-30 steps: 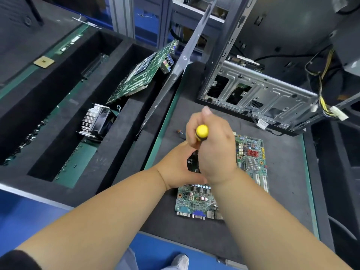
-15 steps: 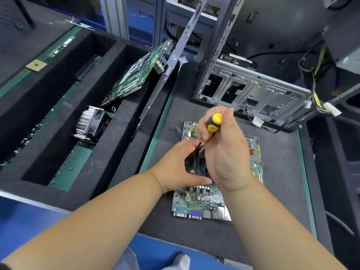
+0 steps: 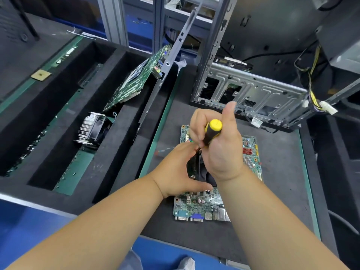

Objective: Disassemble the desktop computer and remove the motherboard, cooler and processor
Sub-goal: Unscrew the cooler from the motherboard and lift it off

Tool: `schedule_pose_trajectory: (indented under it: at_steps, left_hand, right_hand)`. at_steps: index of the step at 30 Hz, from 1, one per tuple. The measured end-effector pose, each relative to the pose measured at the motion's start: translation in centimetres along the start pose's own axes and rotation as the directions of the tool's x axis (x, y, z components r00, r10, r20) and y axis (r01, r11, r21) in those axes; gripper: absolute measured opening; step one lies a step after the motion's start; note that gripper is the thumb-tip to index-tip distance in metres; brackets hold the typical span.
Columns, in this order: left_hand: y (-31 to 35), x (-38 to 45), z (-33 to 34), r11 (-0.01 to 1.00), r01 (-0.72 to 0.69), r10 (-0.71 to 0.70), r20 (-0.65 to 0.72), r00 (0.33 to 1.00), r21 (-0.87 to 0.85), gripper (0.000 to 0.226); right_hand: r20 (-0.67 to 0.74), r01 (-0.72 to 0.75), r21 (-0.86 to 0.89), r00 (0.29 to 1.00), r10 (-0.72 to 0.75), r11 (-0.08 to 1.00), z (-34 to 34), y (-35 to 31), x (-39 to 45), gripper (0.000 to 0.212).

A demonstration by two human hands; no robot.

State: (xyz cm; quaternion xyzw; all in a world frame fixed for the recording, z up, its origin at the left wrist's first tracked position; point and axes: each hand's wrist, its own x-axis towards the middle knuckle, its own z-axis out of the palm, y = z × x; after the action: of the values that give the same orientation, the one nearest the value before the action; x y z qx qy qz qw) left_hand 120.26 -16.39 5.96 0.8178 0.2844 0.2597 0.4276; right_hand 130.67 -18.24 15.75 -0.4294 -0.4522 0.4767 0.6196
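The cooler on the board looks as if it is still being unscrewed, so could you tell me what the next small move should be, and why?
Probably keep turning the screwdriver at that far-left corner. The right hand grips its yellow and black handle with the shaft pointing down beside the cooler, which the left hand holds steady on the motherboard. The cooler still sits on the board, so it probably cannot be lifted yet.

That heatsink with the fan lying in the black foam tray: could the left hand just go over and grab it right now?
Probably not right away. The left hand is gripping the cooler on the motherboard. The way to the heatsink looks open once it lets go.
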Motion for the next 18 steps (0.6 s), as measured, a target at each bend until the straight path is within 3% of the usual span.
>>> schedule_pose_trajectory:
  at_steps: [5, 7, 10, 13, 16, 18]
  left_hand:
    - [0.8, 0.1, 0.0, 0.998, -0.026, 0.026, 0.013, 1.0, 0.051, 0.09]
    - [1.1, 0.3, 0.0, 0.999, 0.015, -0.015, 0.003, 1.0, 0.035, 0.087]
    - [1.8, 0.9, -0.2, 0.996, 0.083, -0.083, 0.011, 0.997, 0.013, 0.087]
    - [2.3, 1.7, -0.4, 0.996, 0.074, -0.074, -0.001, 0.997, 0.053, 0.083]
    - [2.8, 2.3, -0.6, 0.994, 0.071, -0.069, -0.03, 0.997, 0.078, 0.077]
    - [3.2, 2.6, -0.7, 0.995, 0.088, -0.085, -0.062, 0.994, 0.048, 0.072]
  right_hand:
    - [0.088, 0.164, 0.068, 0.982, -0.169, 0.984, -2.5, -3.3, -0.3, 0.07]
    - [0.075, 0.196, -0.08, 0.979, -0.19, 0.977, -4.6, -5.0, -0.5, 0.063]
    - [-0.013, 0.132, -0.39, 0.989, -0.149, 0.911, -7.4, -6.3, -1.0, 0.032]
    - [0.0, 0.024, -0.704, 0.999, -0.034, 0.71, -9.5, -6.1, -1.7, 0.025]
    - [0.093, -0.019, -0.902, 0.967, 0.237, 0.431, -10.6, -6.0, -2.7, 0.056]
    - [0.105, -0.032, -0.941, 0.918, 0.383, 0.336, -10.9, -5.6, -3.3, 0.078]
